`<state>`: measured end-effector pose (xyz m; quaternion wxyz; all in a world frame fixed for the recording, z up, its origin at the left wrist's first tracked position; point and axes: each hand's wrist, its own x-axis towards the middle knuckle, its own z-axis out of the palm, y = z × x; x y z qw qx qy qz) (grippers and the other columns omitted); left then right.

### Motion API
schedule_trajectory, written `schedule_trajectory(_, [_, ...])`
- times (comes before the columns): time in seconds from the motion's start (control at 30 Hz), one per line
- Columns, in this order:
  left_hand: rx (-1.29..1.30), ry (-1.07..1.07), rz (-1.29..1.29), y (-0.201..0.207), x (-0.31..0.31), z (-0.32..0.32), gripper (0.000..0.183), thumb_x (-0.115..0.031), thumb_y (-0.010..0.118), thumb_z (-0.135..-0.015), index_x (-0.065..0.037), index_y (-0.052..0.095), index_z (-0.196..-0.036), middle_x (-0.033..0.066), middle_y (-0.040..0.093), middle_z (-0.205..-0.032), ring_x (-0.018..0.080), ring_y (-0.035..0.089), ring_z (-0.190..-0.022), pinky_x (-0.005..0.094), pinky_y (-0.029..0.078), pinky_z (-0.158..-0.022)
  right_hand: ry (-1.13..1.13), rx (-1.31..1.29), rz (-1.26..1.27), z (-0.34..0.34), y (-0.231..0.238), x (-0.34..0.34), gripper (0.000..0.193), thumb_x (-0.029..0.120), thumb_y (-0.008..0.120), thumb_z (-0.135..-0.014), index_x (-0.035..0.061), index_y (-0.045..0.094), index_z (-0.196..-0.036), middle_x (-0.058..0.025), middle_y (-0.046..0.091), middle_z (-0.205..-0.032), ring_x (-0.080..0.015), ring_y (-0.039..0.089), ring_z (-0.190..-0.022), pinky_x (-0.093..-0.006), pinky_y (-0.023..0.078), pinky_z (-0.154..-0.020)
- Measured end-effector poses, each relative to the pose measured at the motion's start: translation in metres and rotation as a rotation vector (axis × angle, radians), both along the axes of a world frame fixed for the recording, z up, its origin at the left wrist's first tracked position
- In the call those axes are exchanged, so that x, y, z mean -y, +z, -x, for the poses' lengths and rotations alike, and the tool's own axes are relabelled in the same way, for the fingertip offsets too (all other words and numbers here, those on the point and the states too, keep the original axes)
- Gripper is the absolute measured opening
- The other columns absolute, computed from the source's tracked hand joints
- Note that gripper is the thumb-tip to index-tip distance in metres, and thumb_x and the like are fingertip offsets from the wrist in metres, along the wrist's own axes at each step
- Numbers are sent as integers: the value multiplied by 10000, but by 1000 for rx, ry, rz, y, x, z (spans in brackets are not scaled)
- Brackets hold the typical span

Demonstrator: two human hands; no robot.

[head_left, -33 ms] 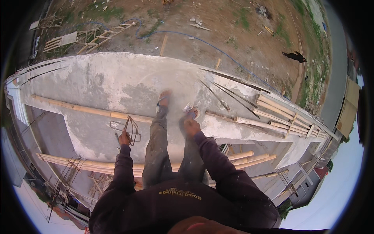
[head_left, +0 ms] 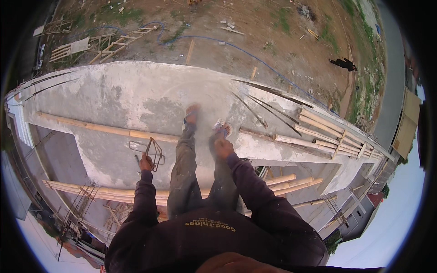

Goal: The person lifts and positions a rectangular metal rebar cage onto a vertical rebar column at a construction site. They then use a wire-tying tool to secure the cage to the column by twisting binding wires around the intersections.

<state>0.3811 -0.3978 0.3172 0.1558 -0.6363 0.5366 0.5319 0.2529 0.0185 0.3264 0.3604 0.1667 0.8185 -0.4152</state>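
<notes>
My left hand (head_left: 146, 163) is closed around bent metal rods, rebar stirrups (head_left: 160, 150) by their angular loop shape. They stick up past my fingers, above the grey concrete slab (head_left: 123, 161). A long bamboo pole (head_left: 91, 123) lies just beyond them. In front of my right leg, my right hand (head_left: 224, 148) is curled, its fingers pressed together; what it holds, if anything, is hidden. My feet, the left one in a sandal (head_left: 185, 122), stand on the slab. Pale patches beside my right foot are too unclear to name.
Bamboo poles (head_left: 327, 132) are stacked at the right, near dark steel bars (head_left: 273, 109). The slab's far edge drops to dirt ground with a blue hose (head_left: 255, 55) and a wooden ladder (head_left: 120, 43). Openings and more poles (head_left: 104, 189) lie nearby. A person (head_left: 342, 64) stands far below.
</notes>
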Motion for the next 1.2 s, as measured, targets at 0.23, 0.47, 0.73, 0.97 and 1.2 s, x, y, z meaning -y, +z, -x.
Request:
schedule_trajectory(0.23, [75, -77, -85, 32, 3, -33, 513, -508, 490, -920, -68, 537, -660, 59, 470, -480, 183, 442, -371, 344, 424, -386, 165, 66, -78, 11, 45, 20, 243, 268, 612, -864, 72, 674, -994, -144, 696, -891, -308, 682, -820, -398, 535, -761])
schedule_trajectory(0.47, [35, 125, -214, 81, -15, -62, 428, -422, 593, -903, -61, 549, -679, 77, 510, -517, 199, 511, -410, 343, 441, -426, -201, 423, 134, 18, 66, 12, 221, 190, 599, -953, 45, 610, -1120, -65, 656, -805, -120, 595, -609, -274, 499, -507])
schedule_trajectory(0.73, [41, 240, -120, 131, -80, -147, 539, -522, 596, -924, -34, 577, -696, 95, 537, -530, 220, 551, -446, 351, 465, -451, -97, 441, 113, 22, 76, -23, 240, 220, 609, -949, 50, 606, -1118, -113, 674, -835, -177, 644, -615, -297, 524, -500])
schedule_trajectory(0.97, [126, 404, -115, 139, -165, -245, 564, -549, 591, -921, -46, 553, -670, 78, 521, -539, 199, 514, -425, 343, 476, -444, 132, 416, -47, 17, 83, -58, 253, 245, 634, -949, 62, 598, -1121, -104, 681, -823, -177, 647, -600, -308, 531, -487])
schedule_trajectory(1.2, [133, 680, 147, 153, -220, -309, 516, -492, 610, -925, -64, 567, -642, 14, 476, -525, 142, 475, -421, 309, 455, -412, 426, 345, -113, 6, 48, -72, 198, 220, 636, -933, 76, 629, -1069, -82, 684, -797, -156, 635, -597, -295, 506, -474])
